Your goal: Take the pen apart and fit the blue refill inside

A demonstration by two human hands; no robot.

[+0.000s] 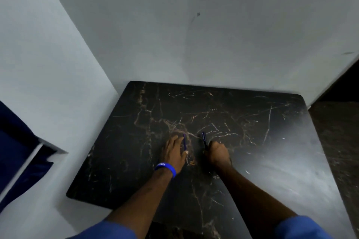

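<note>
Refill [184, 141] beside left hand [173, 151] points away, lengthwise.

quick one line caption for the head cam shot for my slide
Left hand by a thin blue refill, right hand closed on a dark pen, both on a black marble-pattern table.

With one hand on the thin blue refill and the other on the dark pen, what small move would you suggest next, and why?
Probably lift the pen in the right hand and bring the left hand over to twist it open. The refill lies apart beside it, and the pen looks undivided.
</note>
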